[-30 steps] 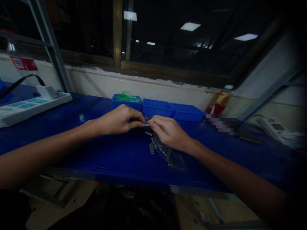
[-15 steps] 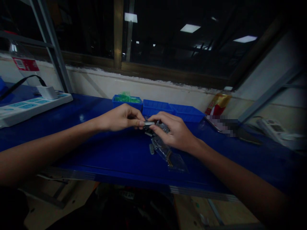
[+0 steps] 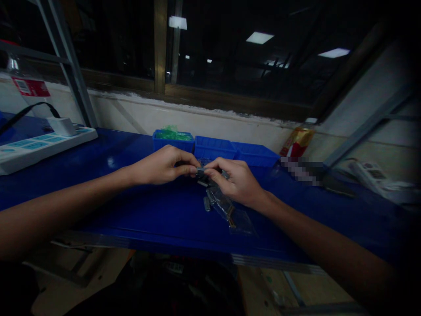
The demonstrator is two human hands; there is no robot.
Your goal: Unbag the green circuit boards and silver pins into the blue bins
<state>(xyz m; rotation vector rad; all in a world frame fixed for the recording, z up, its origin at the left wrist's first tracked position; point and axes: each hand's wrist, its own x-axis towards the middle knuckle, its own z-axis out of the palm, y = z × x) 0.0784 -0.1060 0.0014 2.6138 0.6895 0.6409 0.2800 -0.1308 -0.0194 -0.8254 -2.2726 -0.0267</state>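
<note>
Between my two hands, above the blue table, is a small grey metallic piece (image 3: 201, 169), too dark to name more exactly. My left hand (image 3: 167, 164) pinches its left end between thumb and fingers. The thumb and forefinger of my right hand (image 3: 235, 177) close on its right end. Just below and behind the fingers lies a clear plastic bag (image 3: 221, 199), partly hidden by my right hand, with thin brass-coloured pieces (image 3: 231, 217) in its lower part. A small grey cylinder-like piece (image 3: 206, 203) rests on the table beside the bag.
Along the wall stand blue bins, the left bin (image 3: 173, 144) holding green plastic wrapping (image 3: 170, 132). A white power strip (image 3: 42, 147) with a plugged-in adapter (image 3: 62, 126) lies at left, near a bottle (image 3: 31, 87). At right are a red-and-gold packet (image 3: 297, 142) and a dark flat object (image 3: 338, 186).
Both hands stay pinched on the grey piece, which has turned slightly, and the fingertips have drawn a little closer together. The whole view has shifted slightly.
</note>
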